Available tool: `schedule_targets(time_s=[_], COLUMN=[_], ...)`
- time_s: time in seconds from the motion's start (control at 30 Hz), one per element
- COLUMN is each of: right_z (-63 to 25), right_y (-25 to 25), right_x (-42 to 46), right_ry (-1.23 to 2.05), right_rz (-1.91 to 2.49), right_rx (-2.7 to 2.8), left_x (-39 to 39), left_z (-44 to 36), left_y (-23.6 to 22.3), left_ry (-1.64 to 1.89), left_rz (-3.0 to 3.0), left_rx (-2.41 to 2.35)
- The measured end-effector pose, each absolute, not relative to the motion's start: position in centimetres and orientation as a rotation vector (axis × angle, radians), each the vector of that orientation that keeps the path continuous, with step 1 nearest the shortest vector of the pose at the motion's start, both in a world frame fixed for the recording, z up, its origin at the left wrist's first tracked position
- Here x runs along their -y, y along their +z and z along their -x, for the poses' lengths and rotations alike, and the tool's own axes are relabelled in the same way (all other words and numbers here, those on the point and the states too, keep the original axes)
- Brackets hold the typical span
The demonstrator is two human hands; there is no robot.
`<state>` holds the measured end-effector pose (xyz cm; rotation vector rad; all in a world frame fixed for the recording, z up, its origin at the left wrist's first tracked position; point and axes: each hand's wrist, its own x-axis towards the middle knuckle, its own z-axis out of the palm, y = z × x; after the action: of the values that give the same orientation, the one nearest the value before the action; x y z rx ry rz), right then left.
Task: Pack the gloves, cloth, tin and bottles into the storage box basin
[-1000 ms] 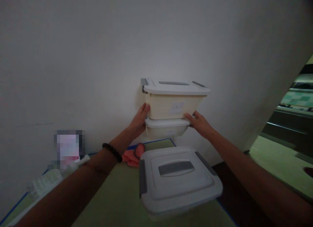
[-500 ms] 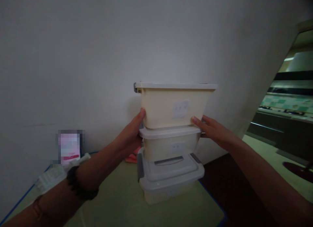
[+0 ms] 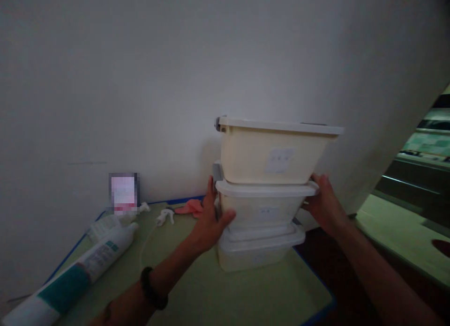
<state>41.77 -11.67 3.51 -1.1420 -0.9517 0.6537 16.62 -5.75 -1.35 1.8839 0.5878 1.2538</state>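
Three cream storage boxes with pale lids stand stacked on a green-topped table. The top storage box has a white paper label on its front and a grey latch at its left end. Below it, the middle storage box also carries a label, and the bottom storage box rests on the table. My left hand grips the left side of the middle box, thumb toward the front. At the opposite end, my right hand is closed round the middle box near its lid's edge; some fingertips are hidden.
On the left of the table lie a white and green spray bottle, a white spray nozzle and a pink cloth. A blurred-out screen leans against the wall. A dark gap lies beyond the table's right edge.
My hands have slid down from the top box to the sides of the middle box. The view has shifted, so the stack appears further right and more of the spray bottle shows.
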Motion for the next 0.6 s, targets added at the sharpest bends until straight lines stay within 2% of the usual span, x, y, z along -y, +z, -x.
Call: schedule_targets(time_s=[0.13,0.33,0.5,0.6], right_z=[-40.6,-39.8,-39.9,-40.5], right_y=[0.7,-0.9,-1.3,-1.8], right_x=[10.9,10.7,9.9,9.3], right_ry=[0.696,0.671,0.581,0.388], right_rz=[0.953,0.947,1.054,1.333], right_rx=[0.733,0.665,0.666,0.712], left_x=[6.8,7.0,5.7,4.8], left_z=[-16.4,-16.7,-17.5,-17.8], left_y=[-4.2,-4.4,-4.5,-4.7], left_ry=[1.135,1.175,1.283,1.297], left_rz=[-2.106,-2.155,-2.024,-2.043], left_rx=[-0.781,-0.815,-0.868,-0.915])
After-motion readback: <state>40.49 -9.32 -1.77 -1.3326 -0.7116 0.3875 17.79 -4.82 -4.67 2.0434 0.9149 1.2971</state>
